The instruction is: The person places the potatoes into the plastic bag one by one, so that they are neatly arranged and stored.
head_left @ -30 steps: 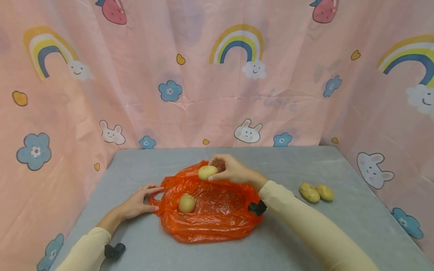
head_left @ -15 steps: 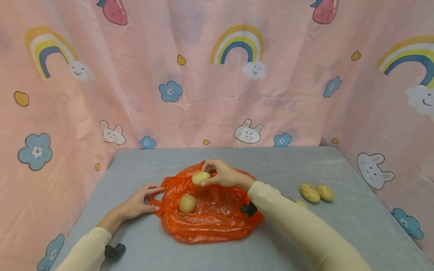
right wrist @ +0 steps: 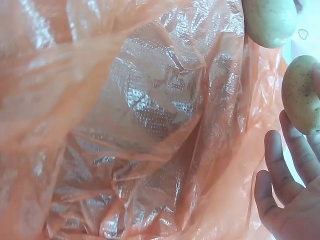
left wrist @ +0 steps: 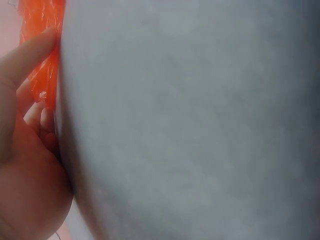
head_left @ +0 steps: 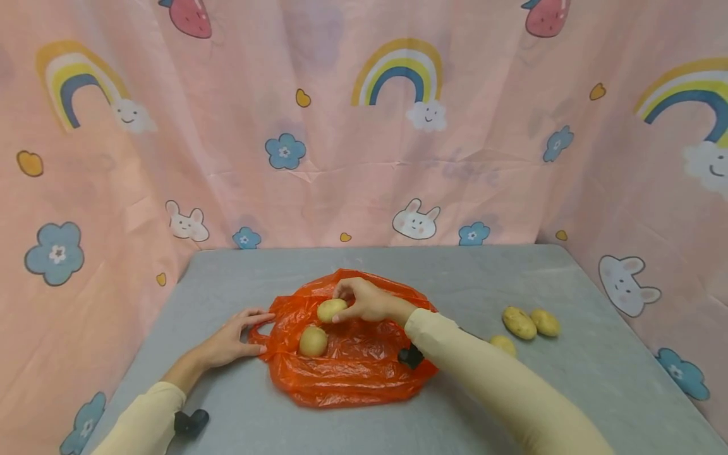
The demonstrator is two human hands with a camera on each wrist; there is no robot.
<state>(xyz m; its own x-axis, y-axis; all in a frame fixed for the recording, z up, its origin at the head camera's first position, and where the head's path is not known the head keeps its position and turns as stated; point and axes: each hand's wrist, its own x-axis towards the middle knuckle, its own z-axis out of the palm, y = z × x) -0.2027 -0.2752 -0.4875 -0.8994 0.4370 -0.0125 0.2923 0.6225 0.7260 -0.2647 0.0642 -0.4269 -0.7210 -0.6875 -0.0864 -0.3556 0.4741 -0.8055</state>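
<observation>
An orange-red plastic bag [head_left: 347, 379] lies spread on the table, its mouth facing up. Inside, toward its left end, rests a potato [head_left: 313, 342]. Over the bag my right hand [head_left: 368, 301] pinches another potato [head_left: 331, 311] between thumb and fingers, just behind the first one. In the right wrist view this held potato [right wrist: 302, 95] sits at the fingertips, apart from the bag's crinkled film [right wrist: 150, 125]. My left hand [head_left: 230, 341] rests at the bag's left handle, thumb and fingers spread and touching the film; its thumb lies fairly straight in the left wrist view.
Two potatoes [head_left: 519, 323] lie side by side on the grey table [head_left: 239, 411] at the right. A further potato [head_left: 503, 345] is partly hidden behind my right sleeve [head_left: 489, 373]. A pink printed curtain [head_left: 352, 158] encloses the table's back and sides.
My right hand has carried its potato leftward and down, nearer the potato in the bag. The sleeve's shift uncovers another potato at the right. My left hand stays in place.
</observation>
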